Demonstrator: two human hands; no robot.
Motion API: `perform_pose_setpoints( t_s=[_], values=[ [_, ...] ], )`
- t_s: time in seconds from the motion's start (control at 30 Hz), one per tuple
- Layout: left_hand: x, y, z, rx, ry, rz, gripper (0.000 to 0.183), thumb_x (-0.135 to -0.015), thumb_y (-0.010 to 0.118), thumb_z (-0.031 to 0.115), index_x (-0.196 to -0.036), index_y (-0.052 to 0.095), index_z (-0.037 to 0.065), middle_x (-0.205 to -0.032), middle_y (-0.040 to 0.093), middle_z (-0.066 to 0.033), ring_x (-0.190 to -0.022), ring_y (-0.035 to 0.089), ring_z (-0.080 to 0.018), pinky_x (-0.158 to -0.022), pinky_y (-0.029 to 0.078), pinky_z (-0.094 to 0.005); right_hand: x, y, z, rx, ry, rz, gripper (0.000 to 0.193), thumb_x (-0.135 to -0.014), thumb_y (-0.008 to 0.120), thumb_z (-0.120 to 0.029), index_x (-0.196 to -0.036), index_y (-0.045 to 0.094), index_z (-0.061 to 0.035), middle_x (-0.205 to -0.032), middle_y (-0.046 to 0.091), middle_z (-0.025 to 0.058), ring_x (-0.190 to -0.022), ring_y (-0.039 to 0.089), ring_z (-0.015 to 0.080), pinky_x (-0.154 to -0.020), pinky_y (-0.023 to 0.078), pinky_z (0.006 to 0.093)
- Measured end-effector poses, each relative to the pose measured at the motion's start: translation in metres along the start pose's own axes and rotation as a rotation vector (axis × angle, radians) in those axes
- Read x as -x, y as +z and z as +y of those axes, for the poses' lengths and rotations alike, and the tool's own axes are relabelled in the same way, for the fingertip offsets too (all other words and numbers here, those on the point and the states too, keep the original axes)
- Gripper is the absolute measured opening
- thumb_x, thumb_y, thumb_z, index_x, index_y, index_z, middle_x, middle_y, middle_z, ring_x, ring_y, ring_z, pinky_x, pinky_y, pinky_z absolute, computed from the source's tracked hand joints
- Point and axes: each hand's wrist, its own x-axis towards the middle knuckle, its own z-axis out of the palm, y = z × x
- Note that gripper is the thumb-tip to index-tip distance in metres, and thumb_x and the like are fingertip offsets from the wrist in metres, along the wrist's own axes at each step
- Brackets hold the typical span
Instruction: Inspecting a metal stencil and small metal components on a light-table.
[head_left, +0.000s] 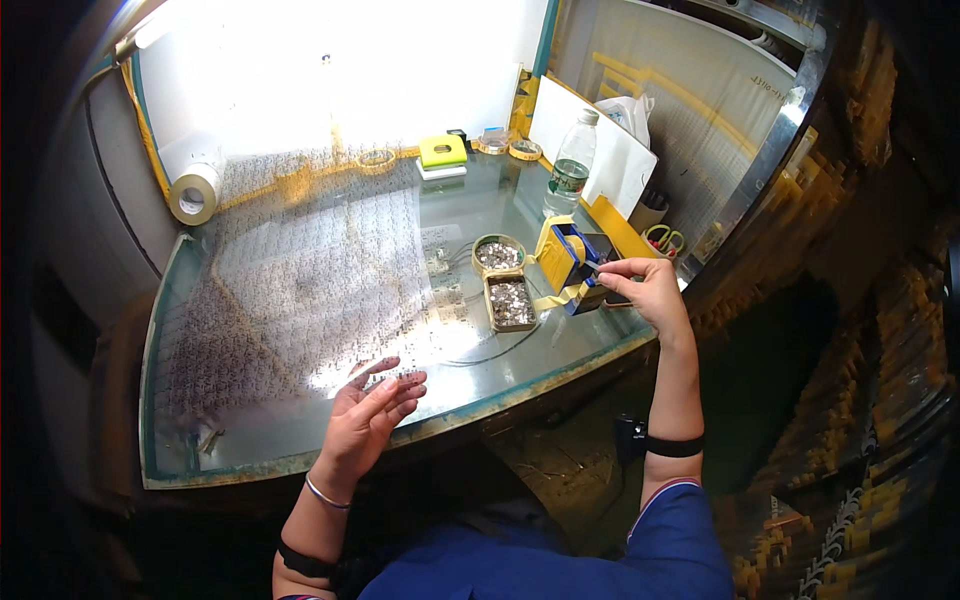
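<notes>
My right hand (645,290) is at the right of the table, thumb and fingertips pinched together on a small greyish strip beside a blue tape dispenser (574,252). Yellow tape is wound on that dispenser, and a strip of it reaches toward two small containers. One is a round tin (478,258), the other a rectangular tin (490,312); both hold many small shiny pieces. Over the table's front edge, my left hand (372,415) is half curled with fingers apart, near a clear sheet (310,300) covered in small dark marks. Small dark specks show by its fingertips.
The glass-topped table (480,375) has a bright lit panel behind it. A plastic bottle (570,172), a yellow-green hole punch (442,151), tape rolls (525,150) and green-handled scissors (664,240) stand toward the back and right. A large white roll (193,195) lies at the far left.
</notes>
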Motion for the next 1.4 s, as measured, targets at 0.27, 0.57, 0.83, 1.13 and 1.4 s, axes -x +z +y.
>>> perform_pose_setpoints(
  t_s=[0.27,0.57,0.83,1.13,1.4],
  values=[
    [-0.001,-0.002,-0.001,-0.016,0.004,-0.001,0.035,-0.09,0.052,0.009,-0.122,0.04,0.0,-0.11,0.056,-0.0242,-0.098,0.059,-0.026,-0.083,0.049,-0.033,-0.001,0.002,0.01,-0.095,0.004,0.042,0.015,-0.078,0.068,-0.005,-0.091,0.067,0.0037,-0.084,0.067,0.0069,-0.073,0.059,0.0084,-0.072,0.046,0.0223],
    [0.0,-0.002,0.0,0.01,0.001,0.001,0.033,-0.09,0.053,0.008,-0.12,0.042,0.0,-0.109,0.057,-0.0253,-0.098,0.06,-0.0262,-0.084,0.05,-0.0328,0.01,0.011,0.025,-0.245,-0.023,0.121,0.013,-0.075,0.07,-0.003,-0.081,0.06,0.0008,-0.072,0.061,0.0018,-0.063,0.055,0.0054,-0.058,0.046,0.0201],
    [0.001,0.001,0.002,-0.022,0.006,0.0,0.034,-0.09,0.052,0.009,-0.121,0.04,0.0,-0.111,0.057,-0.0246,-0.099,0.059,-0.026,-0.084,0.049,-0.0326,0.032,0.029,-0.005,0.779,-0.162,0.331,0.02,-0.07,0.071,-0.011,-0.086,0.061,-0.0065,-0.072,0.065,0.0028,-0.086,0.057,0.0185,-0.088,0.033,0.0342],
    [-0.002,-0.001,0.001,-0.038,-0.031,-0.027,0.035,-0.093,0.05,0.014,-0.123,0.039,-0.001,-0.114,0.056,-0.0228,-0.102,0.058,-0.0242,-0.086,0.047,-0.0319,0.085,0.134,-0.032,-0.336,-0.309,-0.227,0.01,-0.07,0.075,-0.008,-0.077,0.067,-0.0068,-0.109,0.062,0.0138,-0.116,0.049,0.0253,-0.097,0.036,0.0372],
    [-0.001,-0.007,0.0,-0.013,-0.013,-0.064,0.035,-0.093,0.048,0.014,-0.125,0.04,0.001,-0.115,0.055,-0.0224,-0.101,0.058,-0.0235,-0.086,0.047,-0.0324,0.123,0.184,-0.044,-0.457,-0.179,-0.098,0.01,-0.076,0.073,-0.016,-0.082,0.07,-0.0097,-0.129,0.044,0.0139,-0.119,0.038,0.0275,-0.101,0.028,0.0391]
  ],
)
